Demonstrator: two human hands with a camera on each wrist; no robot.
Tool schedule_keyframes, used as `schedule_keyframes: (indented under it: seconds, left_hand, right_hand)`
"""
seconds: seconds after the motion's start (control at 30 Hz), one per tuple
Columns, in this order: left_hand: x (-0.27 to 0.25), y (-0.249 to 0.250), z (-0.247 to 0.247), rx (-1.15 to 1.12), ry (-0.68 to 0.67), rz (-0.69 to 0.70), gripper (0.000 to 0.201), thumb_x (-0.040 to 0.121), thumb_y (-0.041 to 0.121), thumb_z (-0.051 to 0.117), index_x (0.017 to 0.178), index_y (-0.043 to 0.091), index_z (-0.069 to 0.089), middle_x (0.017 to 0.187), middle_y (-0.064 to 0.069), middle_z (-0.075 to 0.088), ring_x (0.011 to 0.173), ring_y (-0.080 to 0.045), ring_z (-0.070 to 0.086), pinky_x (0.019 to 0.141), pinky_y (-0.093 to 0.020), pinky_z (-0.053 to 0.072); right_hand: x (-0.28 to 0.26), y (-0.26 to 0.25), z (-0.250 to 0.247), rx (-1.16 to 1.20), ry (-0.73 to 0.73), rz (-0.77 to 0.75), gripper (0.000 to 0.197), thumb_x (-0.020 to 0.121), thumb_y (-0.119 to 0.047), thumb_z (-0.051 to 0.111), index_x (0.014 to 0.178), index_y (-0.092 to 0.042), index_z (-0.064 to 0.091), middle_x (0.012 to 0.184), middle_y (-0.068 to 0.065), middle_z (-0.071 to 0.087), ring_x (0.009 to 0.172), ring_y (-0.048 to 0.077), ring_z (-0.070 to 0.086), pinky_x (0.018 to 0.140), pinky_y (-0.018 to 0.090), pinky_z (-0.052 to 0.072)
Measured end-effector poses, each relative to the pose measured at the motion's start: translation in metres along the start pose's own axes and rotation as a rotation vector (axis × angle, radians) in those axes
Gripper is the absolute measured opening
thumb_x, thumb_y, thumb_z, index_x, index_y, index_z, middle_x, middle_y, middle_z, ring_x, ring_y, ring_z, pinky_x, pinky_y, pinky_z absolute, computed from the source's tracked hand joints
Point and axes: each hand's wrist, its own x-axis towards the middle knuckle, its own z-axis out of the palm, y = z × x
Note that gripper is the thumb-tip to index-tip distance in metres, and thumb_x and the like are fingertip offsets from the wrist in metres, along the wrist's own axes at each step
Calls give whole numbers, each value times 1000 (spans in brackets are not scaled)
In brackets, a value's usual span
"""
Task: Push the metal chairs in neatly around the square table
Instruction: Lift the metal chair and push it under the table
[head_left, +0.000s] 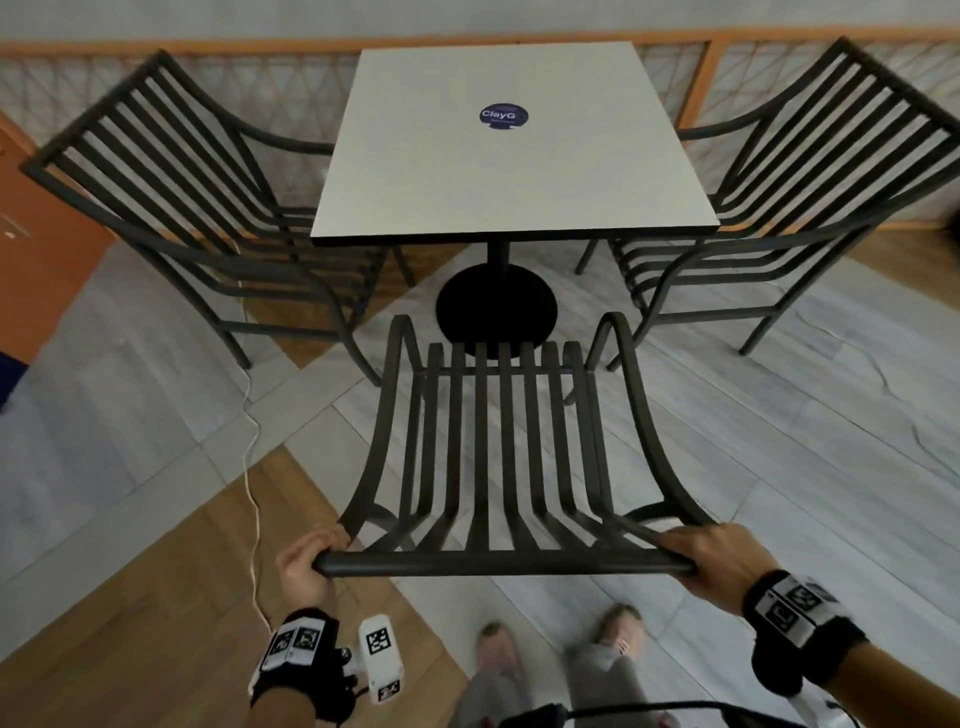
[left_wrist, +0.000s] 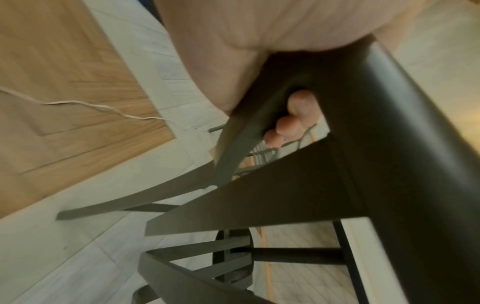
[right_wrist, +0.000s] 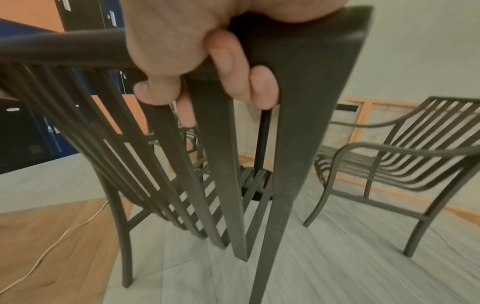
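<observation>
A dark slatted metal chair (head_left: 501, 452) stands in front of me, its seat front near the black round base (head_left: 496, 312) of the square white table (head_left: 511, 150). My left hand (head_left: 306, 558) grips the left end of its top rail (head_left: 504, 564); its fingertips (left_wrist: 298, 111) curl over the rail (left_wrist: 405, 127). My right hand (head_left: 719, 558) grips the right end, fingers (right_wrist: 228, 67) wrapped round the rail (right_wrist: 62, 49). Another metal chair (head_left: 208, 208) sits at the table's left side and a third (head_left: 800, 197) at its right, also seen as the right-hand chair (right_wrist: 405, 156).
A thin white cable (head_left: 254, 467) trails over the wood and grey tile floor left of the held chair. A low lattice fence with an orange frame (head_left: 701, 88) runs behind the table. My feet (head_left: 618, 634) stand just behind the chair.
</observation>
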Motion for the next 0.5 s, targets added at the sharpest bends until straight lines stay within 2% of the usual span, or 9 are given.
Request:
schedule_keyframes:
  seconds: [0.07,0.13,0.2,0.27,0.3,0.37,0.4,0.43,0.5]
  left_hand:
    - [1,-2,0,-18,-26,12,51,71,-15,35,36,14,58,45,5,59,53,-9,59,65,-14,50]
    - [8,0,1,18,-54,19,42,68,-7,41,37,14,58,47,2,60,55,-11,59,67,-15,50]
    - [15,3,6,80,-81,30,31,70,-8,43,45,2,58,49,2,63,57,-9,61,71,-15,50]
    - [24,7,15,127,-77,35,29,75,-17,40,59,-4,61,51,6,67,59,-2,64,74,-12,50]
    - [31,7,20,108,-64,20,31,76,-18,38,60,-4,61,51,6,67,60,-2,65,75,-13,51]
    - [47,8,28,30,-47,-34,40,75,-16,40,47,2,60,50,3,66,63,-7,68,81,-22,50]
    - [57,8,31,15,-51,-46,47,75,-14,41,42,11,62,51,3,67,65,-9,69,83,-25,49]
    - [66,7,35,21,-70,-42,50,75,-13,42,40,15,63,53,3,68,67,-10,69,85,-26,49]
    - [79,10,45,87,-100,12,51,76,-12,42,41,17,63,56,5,71,68,-7,70,84,-21,51]
  right_hand:
    - [1,-1,4,-43,-13,21,17,79,-38,66,96,-38,64,73,-16,70,59,8,66,51,16,32]
    - [7,-3,-4,-28,-93,30,22,87,-36,55,109,-37,62,86,-11,73,73,15,68,59,21,35]
    - [16,-2,-14,7,-69,46,25,87,-32,58,111,-36,64,92,-12,74,76,18,69,60,24,40]
    - [28,1,-23,3,-58,45,28,87,-31,59,113,-37,63,99,-15,73,82,18,69,64,29,47]
    - [35,3,-27,-16,-84,49,28,88,-31,57,114,-38,61,102,-16,72,85,17,68,68,30,48]
    - [52,9,-34,-68,-125,70,22,90,-33,50,111,-36,60,98,-14,71,84,16,66,68,28,46]
    - [60,12,-38,-87,-133,80,20,91,-35,48,107,-35,60,92,-13,70,79,16,64,66,26,44]
    - [68,14,-41,-101,-132,90,19,92,-36,47,104,-33,60,85,-12,66,73,16,61,63,26,41]
    - [85,20,-48,-125,-123,107,18,92,-38,46,103,-33,60,79,-10,62,66,17,55,59,27,38]
